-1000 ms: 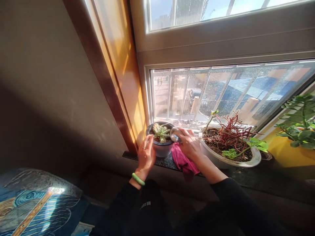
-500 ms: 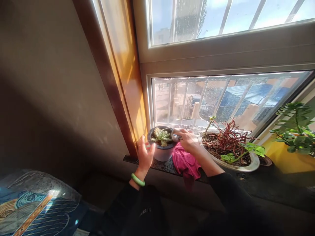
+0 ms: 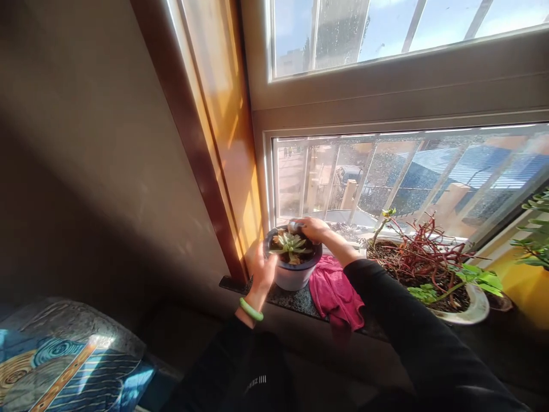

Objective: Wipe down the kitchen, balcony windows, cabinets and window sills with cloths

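A potted succulent [image 3: 291, 245] grows in a pale pot [image 3: 294, 278] with a dark rim, standing on the dark stone sill [image 3: 295, 299]. Against the pot's left side is my left hand [image 3: 262, 272], thumb toward me and fingers round the rim; a green bangle [image 3: 251, 309] circles that wrist. My right hand [image 3: 314, 229] reaches over the far rim, its fingers closed on a small whitish wad [image 3: 294, 227] whose kind is unclear. To the right of the pot, a pink cloth [image 3: 334, 289] lies crumpled and hangs over the sill's edge.
A white oval planter [image 3: 469, 309] with tangled red stems stands right of the cloth. Farther right is a yellow pot [image 3: 529, 280] with a leafy plant. The barred window [image 3: 369, 177] rises behind, a wooden frame [image 3: 231, 149] at left. Patterned fabric [image 3: 81, 360] lies lower left.
My right hand has moved with the whitish wad from the pot's right rim to its far rim. My left hand has come against the pot. The view has shifted a little left.
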The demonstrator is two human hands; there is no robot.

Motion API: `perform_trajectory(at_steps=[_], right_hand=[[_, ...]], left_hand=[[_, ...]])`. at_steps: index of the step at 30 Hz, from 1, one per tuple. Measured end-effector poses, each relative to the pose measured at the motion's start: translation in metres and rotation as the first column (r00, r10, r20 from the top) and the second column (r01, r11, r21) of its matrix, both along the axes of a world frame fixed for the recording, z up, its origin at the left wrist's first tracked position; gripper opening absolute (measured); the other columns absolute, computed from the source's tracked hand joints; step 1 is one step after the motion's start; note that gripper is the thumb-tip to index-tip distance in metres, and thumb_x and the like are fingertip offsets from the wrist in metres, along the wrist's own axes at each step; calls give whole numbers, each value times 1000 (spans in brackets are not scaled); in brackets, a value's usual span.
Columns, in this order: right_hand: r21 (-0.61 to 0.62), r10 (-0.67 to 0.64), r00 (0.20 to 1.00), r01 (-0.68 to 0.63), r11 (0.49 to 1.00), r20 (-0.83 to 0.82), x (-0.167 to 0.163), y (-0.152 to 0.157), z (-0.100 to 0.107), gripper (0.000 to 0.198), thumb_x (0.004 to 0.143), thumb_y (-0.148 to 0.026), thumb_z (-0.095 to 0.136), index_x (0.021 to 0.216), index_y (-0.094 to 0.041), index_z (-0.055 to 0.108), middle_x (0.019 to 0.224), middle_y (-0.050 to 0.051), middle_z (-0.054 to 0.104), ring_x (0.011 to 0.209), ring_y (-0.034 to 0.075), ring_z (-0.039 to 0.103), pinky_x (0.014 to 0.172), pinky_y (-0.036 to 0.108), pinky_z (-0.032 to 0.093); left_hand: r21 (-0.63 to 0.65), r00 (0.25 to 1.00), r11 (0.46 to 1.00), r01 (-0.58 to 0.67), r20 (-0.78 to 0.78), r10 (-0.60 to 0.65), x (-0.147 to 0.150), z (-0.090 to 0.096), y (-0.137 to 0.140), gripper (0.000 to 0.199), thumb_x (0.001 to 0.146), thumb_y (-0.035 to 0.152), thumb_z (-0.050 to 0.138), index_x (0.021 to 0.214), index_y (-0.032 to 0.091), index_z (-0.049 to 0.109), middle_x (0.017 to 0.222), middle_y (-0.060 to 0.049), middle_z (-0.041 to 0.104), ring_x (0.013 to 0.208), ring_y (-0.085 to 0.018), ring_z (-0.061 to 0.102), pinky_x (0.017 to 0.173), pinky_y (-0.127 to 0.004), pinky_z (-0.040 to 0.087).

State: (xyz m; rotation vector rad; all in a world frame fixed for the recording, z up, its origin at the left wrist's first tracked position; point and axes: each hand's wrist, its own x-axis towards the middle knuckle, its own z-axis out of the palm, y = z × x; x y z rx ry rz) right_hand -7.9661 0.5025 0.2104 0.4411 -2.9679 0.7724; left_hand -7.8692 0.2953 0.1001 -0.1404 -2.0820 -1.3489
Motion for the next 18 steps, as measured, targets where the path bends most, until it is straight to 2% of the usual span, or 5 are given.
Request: perform_trajectory(at_steps=[3, 6, 10, 15, 18], right_hand=[[-1, -79, 997, 80, 997, 23, 15, 13, -7, 50, 93, -15, 57, 137, -28, 77, 132, 9, 79, 123, 30, 73, 103, 36, 56], [-19, -147, 989, 147, 989, 29, 34, 27, -11, 49, 95, -17, 56, 140, -24, 74, 138, 12, 76, 126, 30, 72, 104, 37, 56], [-59, -195, 978, 199, 978, 72, 52, 35, -13, 44, 96, -19, 57, 135, -21, 76, 121, 13, 82, 110, 29, 78, 91, 33, 59], [-160, -173, 982, 183, 970, 75, 58, 26, -23, 39, 96, -20, 60, 131, -21, 78, 117, 10, 83, 111, 25, 77, 93, 28, 56], [-228, -162, 984, 175, 958, 77, 58, 22, -32, 37, 98, -22, 57, 128, -21, 78, 112, 8, 84, 104, 21, 78, 88, 26, 57]], left_hand=[[103, 998, 995, 15, 62, -22, 1, 3, 6, 52, 88, 20, 59, 140, 19, 66, 133, -11, 77, 124, -29, 72, 108, -47, 59], [129, 994, 990, 64, 81, -75, 1, 11, 12, 46, 88, 19, 56, 131, 20, 71, 125, -10, 80, 117, -28, 74, 103, -46, 61], [191, 988, 975, 115, 76, -131, 4, 20, 14, 43, 87, 18, 55, 125, 20, 75, 119, -8, 82, 111, -27, 76, 100, -44, 62], [236, 992, 967, 96, 55, -112, 12, 14, -1, 43, 86, 17, 53, 122, 18, 76, 119, -8, 82, 113, -27, 75, 103, -46, 61], [168, 998, 986, 17, 65, -28, 19, 10, -14, 43, 88, 17, 56, 126, 17, 75, 125, -12, 79, 121, -30, 74, 109, -50, 59]])
